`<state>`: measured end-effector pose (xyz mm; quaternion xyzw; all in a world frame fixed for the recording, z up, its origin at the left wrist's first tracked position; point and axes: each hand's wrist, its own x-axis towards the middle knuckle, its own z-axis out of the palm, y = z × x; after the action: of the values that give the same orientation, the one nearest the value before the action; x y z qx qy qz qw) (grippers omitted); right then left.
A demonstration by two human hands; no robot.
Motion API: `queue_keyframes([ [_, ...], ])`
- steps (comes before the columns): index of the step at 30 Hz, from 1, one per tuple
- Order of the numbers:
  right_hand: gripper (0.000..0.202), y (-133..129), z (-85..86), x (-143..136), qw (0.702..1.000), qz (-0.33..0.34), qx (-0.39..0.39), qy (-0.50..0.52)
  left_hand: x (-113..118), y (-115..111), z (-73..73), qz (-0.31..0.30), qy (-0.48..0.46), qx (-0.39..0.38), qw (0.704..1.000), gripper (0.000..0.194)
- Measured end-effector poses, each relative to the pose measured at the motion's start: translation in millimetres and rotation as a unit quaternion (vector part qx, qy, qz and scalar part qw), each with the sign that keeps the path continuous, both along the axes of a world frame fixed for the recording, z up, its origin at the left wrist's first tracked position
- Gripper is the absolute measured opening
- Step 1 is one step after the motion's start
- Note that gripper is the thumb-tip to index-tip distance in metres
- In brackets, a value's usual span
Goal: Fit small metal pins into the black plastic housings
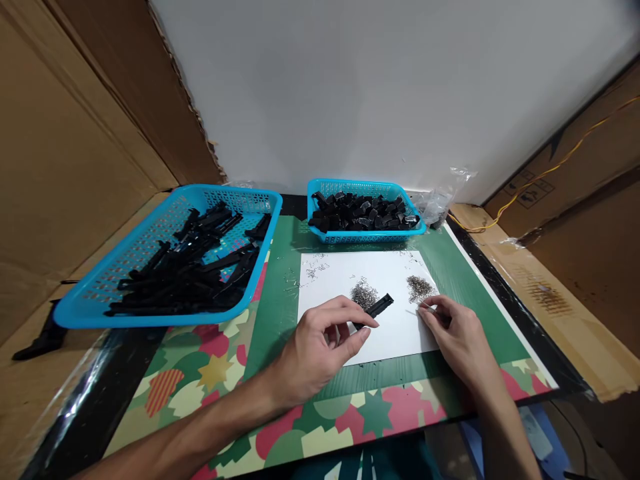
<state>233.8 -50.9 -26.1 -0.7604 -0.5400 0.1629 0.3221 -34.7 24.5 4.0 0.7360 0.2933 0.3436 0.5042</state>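
Observation:
My left hand (327, 337) holds a narrow black plastic part (381, 305) between thumb and fingers, above a white sheet (390, 340). Just behind that part lies a pile of tiny metal pieces (363, 293). My right hand (453, 327) has thumb and index finger pinched together at the sheet's right edge, close to a second pile of tiny metal pieces (419, 288). What the pinch holds, if anything, is too small to name. More thin metal bits (316, 269) are scattered at the sheet's back left.
A large blue basket (150, 321) of long black parts stands at the left. A smaller blue basket (367, 237) of short black parts is at the back. Beside it sits a clear plastic bag (440, 203). Cardboard walls (60, 120) flank both sides; a yellow cable (530, 180) runs at right.

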Motion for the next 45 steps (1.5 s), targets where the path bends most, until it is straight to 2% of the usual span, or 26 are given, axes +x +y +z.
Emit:
queue_keyframes([
  [4,0.030,-1.0,2.5,-2.7,1.000,0.011,-0.006,-0.008,-0.6,1.8,-0.4,-0.008,-0.008,-0.011,1.000,0.018],
  [8,0.031,-9.8,13.6,-14.4,0.998,0.027,0.008,0.053,-0.6,2.8,-3.1,-0.016,-0.017,-0.039,0.999,0.019],
  [11,0.028,-17.8,23.6,-31.7,0.993,0.036,0.049,0.103,0.0,2.3,-2.5,-0.025,-0.020,-0.062,0.998,0.019],
  [14,0.020,-24.0,29.5,-53.7,0.988,0.045,0.101,0.110,1.3,0.6,-0.2,-0.040,-0.012,-0.098,0.994,0.020],
  [18,0.010,-25.9,28.8,-79.7,0.977,0.075,0.190,0.068,2.9,-2.9,1.5,-0.061,-0.006,-0.118,0.991,0.022],
  [22,0.013,-22.2,23.9,-92.1,0.966,0.125,0.222,0.047,1.9,-6.6,0.7,-0.071,-0.010,-0.119,0.990,0.023],
  [29,0.013,-20.1,21.4,-92.5,0.964,0.148,0.216,0.053,0.0,-10.4,3.5,-0.062,0.008,-0.076,0.995,0.024],
  [33,0.013,-23.7,19.3,-90.1,0.963,0.147,0.205,0.090,-0.8,-9.7,5.6,-0.058,0.032,-0.087,0.994,0.026],
  [37,0.010,-26.8,14.0,-87.0,0.971,0.112,0.166,0.133,-0.9,-7.9,5.7,-0.054,0.048,-0.078,0.994,0.024],
  [42,0.007,-27.4,12.9,-85.9,0.969,0.123,0.122,0.174,-0.1,-9.6,5.4,-0.068,0.072,-0.060,0.993,0.023],
  [45,0.013,-26.6,16.4,-80.4,0.966,0.116,0.099,0.207,-0.3,-11.2,4.1,-0.063,0.081,-0.062,0.993,0.023],
])
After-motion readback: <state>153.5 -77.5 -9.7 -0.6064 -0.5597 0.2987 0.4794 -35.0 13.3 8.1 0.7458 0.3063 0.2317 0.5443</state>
